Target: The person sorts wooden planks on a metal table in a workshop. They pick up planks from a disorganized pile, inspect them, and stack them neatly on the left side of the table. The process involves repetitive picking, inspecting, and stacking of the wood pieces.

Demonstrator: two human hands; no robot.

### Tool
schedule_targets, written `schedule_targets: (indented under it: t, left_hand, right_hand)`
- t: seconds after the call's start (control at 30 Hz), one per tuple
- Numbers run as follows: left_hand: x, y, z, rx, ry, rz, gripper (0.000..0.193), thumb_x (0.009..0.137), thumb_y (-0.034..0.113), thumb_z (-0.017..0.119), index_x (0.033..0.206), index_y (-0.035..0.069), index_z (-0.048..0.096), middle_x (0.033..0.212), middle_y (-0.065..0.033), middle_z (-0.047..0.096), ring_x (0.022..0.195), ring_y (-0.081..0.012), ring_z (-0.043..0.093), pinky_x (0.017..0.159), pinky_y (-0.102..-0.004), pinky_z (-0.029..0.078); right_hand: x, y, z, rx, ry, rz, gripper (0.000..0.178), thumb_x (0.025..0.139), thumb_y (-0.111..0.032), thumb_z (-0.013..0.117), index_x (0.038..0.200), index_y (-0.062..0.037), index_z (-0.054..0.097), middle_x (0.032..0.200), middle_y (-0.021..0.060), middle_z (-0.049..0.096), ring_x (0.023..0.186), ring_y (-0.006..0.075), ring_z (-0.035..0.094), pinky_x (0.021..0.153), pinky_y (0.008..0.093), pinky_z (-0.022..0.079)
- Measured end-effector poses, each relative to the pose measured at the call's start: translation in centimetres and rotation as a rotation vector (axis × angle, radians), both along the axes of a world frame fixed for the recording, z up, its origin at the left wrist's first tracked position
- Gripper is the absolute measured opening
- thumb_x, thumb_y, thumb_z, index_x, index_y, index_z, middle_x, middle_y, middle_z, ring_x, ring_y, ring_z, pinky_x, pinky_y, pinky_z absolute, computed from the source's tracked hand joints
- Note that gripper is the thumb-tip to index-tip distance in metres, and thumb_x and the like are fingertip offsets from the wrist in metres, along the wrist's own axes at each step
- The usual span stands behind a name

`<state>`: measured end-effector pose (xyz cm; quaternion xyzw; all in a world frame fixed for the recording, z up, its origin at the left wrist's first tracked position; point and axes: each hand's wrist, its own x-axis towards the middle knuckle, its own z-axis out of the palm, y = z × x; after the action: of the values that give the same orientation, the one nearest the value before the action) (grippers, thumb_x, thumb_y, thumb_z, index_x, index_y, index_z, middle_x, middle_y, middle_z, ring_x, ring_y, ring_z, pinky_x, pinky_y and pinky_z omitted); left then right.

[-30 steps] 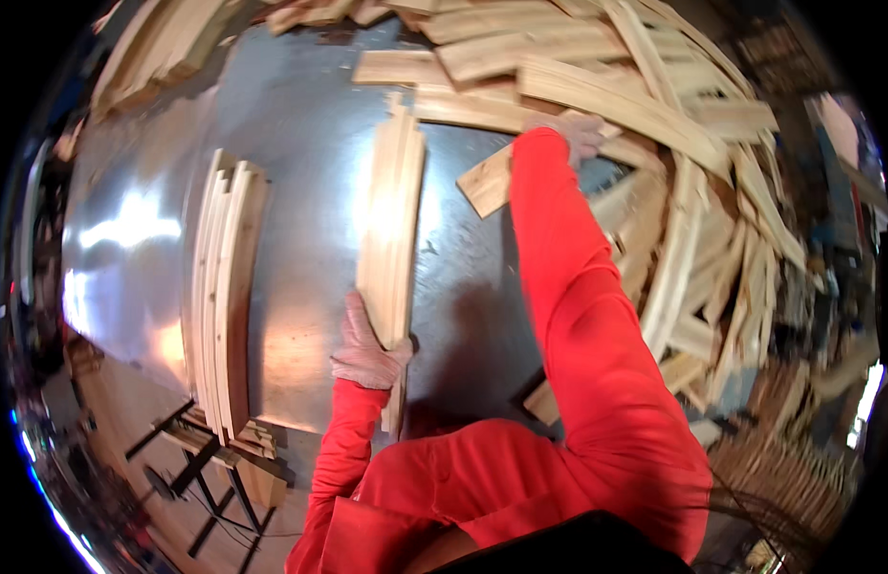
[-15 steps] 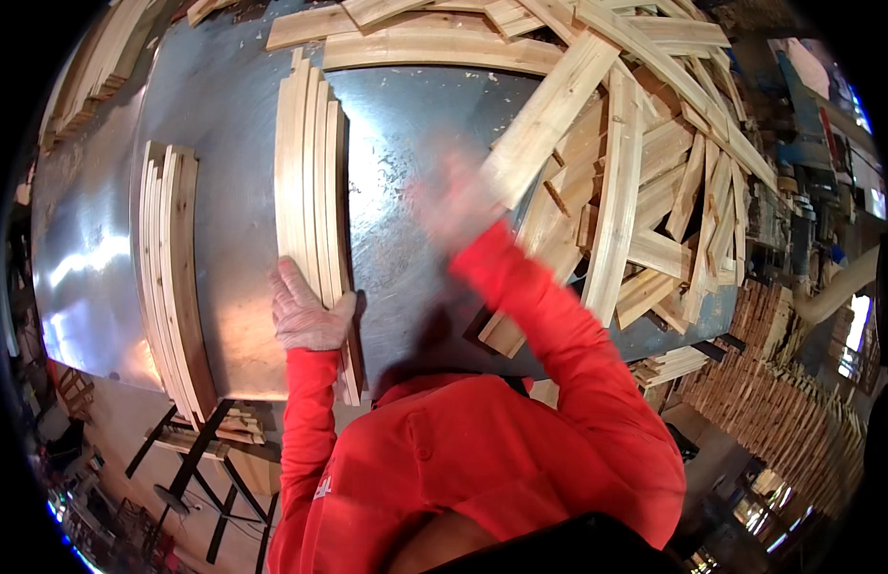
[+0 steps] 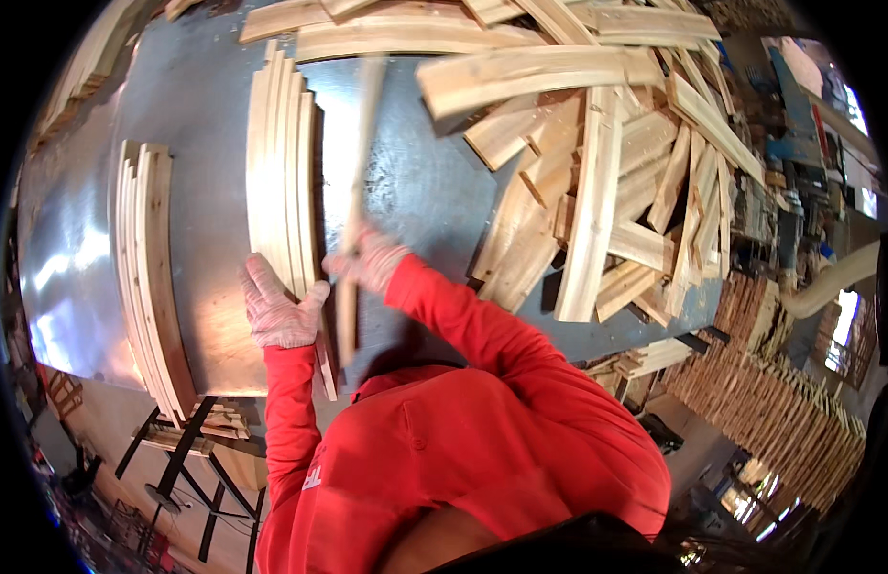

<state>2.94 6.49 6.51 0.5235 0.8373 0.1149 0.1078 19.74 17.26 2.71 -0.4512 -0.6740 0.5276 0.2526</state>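
Observation:
My right hand (image 3: 372, 260) grips a wooden board (image 3: 361, 182) held on edge, blurred by motion, a small gap to the right of a stack of boards (image 3: 283, 172). Over the near part of that stack lies my left hand (image 3: 279, 304), in a pale glove, its fingers stretched along the left side and its thumb on the right. The stacked boards stand on edge side by side, their far ends stepped. Both hands are over a shiny metal table (image 3: 209, 191).
A loose heap of boards (image 3: 587, 191) covers the table's right side. Another row of boards (image 3: 155, 277) stands at the left, beyond it more boards (image 3: 95, 62). A black metal frame (image 3: 190, 459) is below the left edge. Wood stacks (image 3: 778, 402) rise at the lower right.
My right hand has swung left from the heap with a board in its grip. One board on the heap has turned to lie more crosswise. My left hand stays on the stack.

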Motion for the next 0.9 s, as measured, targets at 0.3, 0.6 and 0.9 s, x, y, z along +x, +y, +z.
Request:
schedule_targets:
  t: [0.3,0.6,0.9]
  left_hand:
    - [2.0,0.9,1.0,-0.146,0.114,0.072,0.110,0.065,0.045,0.076,0.151,0.008,0.020,0.147,-0.0325,0.031,0.126,-0.0489,0.043,0.102,-0.0534,0.040]
    - [1.9,0.7,0.8,-0.066,0.151,0.073,0.104,0.064,0.046,0.075,0.147,0.003,0.029,0.140,-0.0362,0.038,0.119,-0.0498,0.049,0.096,-0.0542,0.044]
    - [0.3,1.1,2.0,-0.164,-0.026,0.124,0.105,0.065,0.051,0.074,0.148,0.008,0.028,0.141,-0.0313,0.037,0.125,-0.0481,0.043,0.103,-0.0521,0.038]
  right_hand:
    - [27.1,14.0,5.7,-0.131,-1.239,-0.739,0.120,0.064,-0.061,0.076,0.152,-0.0028,0.018,0.151,0.0297,0.026,0.140,0.0400,0.028,0.115,0.0427,0.024]
    - [23.1,18.3,6.1,0.055,0.196,-0.669,0.080,0.077,0.000,0.070,0.147,-0.0018,0.030,0.109,0.0133,0.063,0.092,0.0217,0.063,0.078,0.0305,0.055]
    - [0.1,15.7,-0.4,0.043,-0.485,0.153,0.059,0.083,-0.040,0.067,0.127,-0.0027,0.055,0.118,0.0239,0.061,0.103,0.0353,0.063,0.088,0.0387,0.053]
